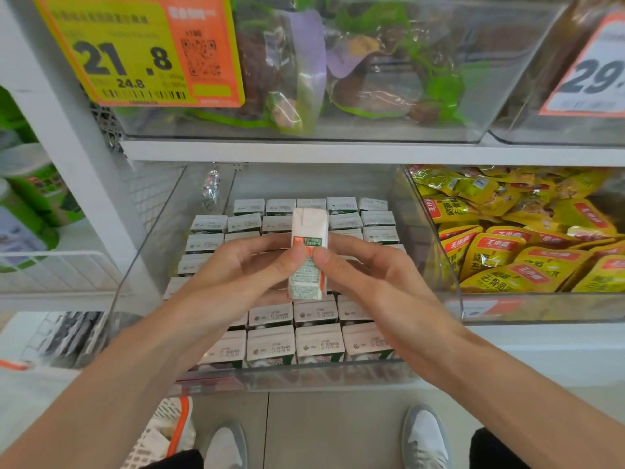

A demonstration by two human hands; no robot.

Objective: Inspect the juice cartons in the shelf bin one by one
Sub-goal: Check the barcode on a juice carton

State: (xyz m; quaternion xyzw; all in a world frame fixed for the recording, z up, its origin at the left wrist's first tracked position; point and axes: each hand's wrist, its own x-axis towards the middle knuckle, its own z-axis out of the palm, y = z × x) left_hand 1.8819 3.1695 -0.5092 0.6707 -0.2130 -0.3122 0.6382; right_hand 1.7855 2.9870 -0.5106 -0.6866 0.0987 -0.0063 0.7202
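Note:
One small white juice carton with an orange and green label is held upright above the clear shelf bin. My left hand and my right hand both pinch it, thumbs meeting on its near face, fingers behind it. Its printed side panel faces me. Below, several rows of matching cartons stand packed in the bin with their date-stamped tops up. My hands hide the middle rows.
A neighbouring clear bin on the right holds yellow snack packets. The shelf above carries a bin of bagged snacks with a yellow price tag. Green cans stand on the left. A basket sits on the floor by my shoes.

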